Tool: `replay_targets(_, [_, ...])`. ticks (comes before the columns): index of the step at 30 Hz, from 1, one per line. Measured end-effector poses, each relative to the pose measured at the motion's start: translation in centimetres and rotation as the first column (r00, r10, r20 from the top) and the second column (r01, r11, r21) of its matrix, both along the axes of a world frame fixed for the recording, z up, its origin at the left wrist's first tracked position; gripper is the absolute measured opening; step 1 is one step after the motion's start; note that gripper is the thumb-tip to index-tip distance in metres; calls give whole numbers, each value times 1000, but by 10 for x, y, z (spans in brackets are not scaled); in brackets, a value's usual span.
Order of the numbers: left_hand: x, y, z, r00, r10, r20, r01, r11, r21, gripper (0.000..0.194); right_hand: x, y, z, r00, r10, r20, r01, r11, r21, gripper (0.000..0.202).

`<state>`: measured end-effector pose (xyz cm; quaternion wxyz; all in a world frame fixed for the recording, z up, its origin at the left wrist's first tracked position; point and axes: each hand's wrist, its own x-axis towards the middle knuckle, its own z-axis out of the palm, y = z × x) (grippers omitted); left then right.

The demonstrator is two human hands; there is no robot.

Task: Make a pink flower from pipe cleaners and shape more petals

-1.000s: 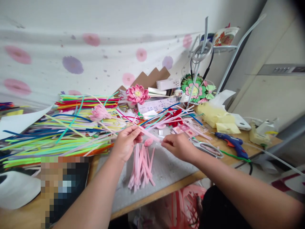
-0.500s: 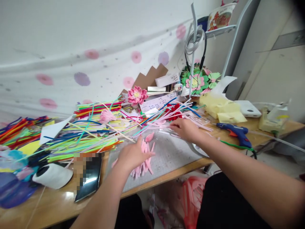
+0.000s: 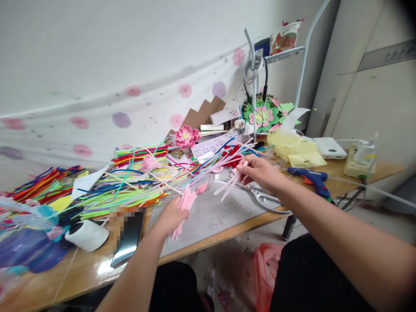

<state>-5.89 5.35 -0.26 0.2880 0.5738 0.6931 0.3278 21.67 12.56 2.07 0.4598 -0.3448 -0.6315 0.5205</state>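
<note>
My left hand (image 3: pixel 172 215) is wrapped round a bunch of pink strips (image 3: pixel 187 198) over the grey mat (image 3: pixel 208 221). Between the fingertips of my right hand (image 3: pixel 255 172) are a few pale pink strips (image 3: pixel 230 187), held above the mat's back right part. A small pink bud-shaped piece (image 3: pixel 202 187) lies on the mat between my hands. Metal scissors (image 3: pixel 264 199) rest below my right hand, partly hidden by it. Behind my right hand is a red fuzzy piece (image 3: pixel 231 156) among loose stems.
Many coloured fuzzy stems (image 3: pixel 123 197) cover the left and back. A phone (image 3: pixel 130 238) and a white spool (image 3: pixel 87 235) lie at the left. To the right are a blue glue gun (image 3: pixel 308 177) and yellow wrapping (image 3: pixel 292 149). A pink flower (image 3: pixel 186 137) stands behind.
My left hand has closed round the pink strips and lifted them from the mat. My right hand now holds pale pink strips, and the scissors show more. The view has shifted slightly.
</note>
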Motion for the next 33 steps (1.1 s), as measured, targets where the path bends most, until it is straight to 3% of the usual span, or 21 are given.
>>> replay_targets(5, [33,-3,7,937,-120,328,145,988,-53,27,-32,-15,-13,996,89,-20,-91,984,-152,26])
replay_targets(10, [59,7,12,700,-232,676,378,923,-75,33,-66,-21,-32,1000,18,-9,-20,985,-173,24])
replay_targets(13, [60,16,12,662,-239,710,412,908,-78,39,-74,-18,-36,998,-53,-16,50,987,-155,27])
replay_targets(17, [59,33,6,729,-259,634,398,913,-85,36,-76,-9,-39,996,-86,-20,82,986,-145,33])
replay_targets(21, [59,48,-2,703,-323,633,474,877,-78,25,-74,0,-43,994,-96,61,94,995,31,48])
replay_targets(24, [56,53,-7,657,-391,645,465,883,62,25,-71,1,-39,997,-38,65,26,984,178,60])
replay_targets(26, [53,53,-11,627,-437,645,433,884,179,24,-70,-2,-31,998,0,70,-22,949,315,77])
replay_targets(28, [50,52,-15,602,-475,641,429,870,243,22,-69,-6,-22,992,14,129,-74,878,472,90])
replay_targets(30, [49,51,-19,615,-476,629,399,876,273,21,-70,-8,-15,967,20,252,-171,787,593,88])
replay_targets(33, [49,52,-22,669,-382,638,269,924,272,39,-73,-6,-11,910,60,411,-338,683,647,73])
